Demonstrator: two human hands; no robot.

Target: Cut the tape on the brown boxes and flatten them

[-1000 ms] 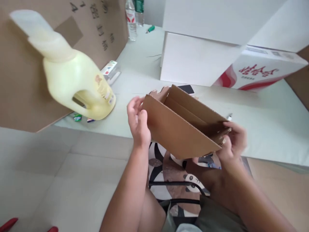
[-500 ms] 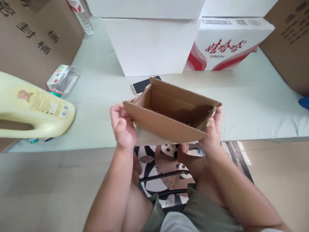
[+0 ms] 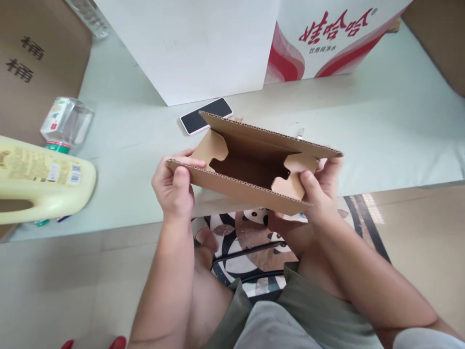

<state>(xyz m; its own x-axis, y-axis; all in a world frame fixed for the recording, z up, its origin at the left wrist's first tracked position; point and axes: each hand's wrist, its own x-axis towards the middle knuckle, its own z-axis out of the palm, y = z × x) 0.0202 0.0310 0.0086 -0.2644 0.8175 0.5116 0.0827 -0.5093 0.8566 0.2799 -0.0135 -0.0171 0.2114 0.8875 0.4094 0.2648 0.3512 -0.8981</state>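
I hold a small brown corrugated cardboard box (image 3: pixel 250 186) open side up, over the near edge of a pale table (image 3: pixel 381 140). My left hand (image 3: pixel 173 189) grips its left end, thumb over the near wall. My right hand (image 3: pixel 319 194) grips its right end, thumb pressing on a notched end flap. Both end flaps are folded inward over the opening. A black phone (image 3: pixel 206 115) lies on the table just beyond the box.
A pale yellow jug (image 3: pixel 43 186) lies on its side at the left, with a clear plastic bottle (image 3: pixel 65 123) behind it. A white box (image 3: pixel 192 43) and a red-and-white printed carton (image 3: pixel 327 39) stand at the back. Brown cartons flank both sides. A panda-patterned stool (image 3: pixel 247 247) sits below.
The view has swung down and left toward the box. The two end flaps, upright before, are now folded inward over the opening. Both hands keep their grip on the ends.
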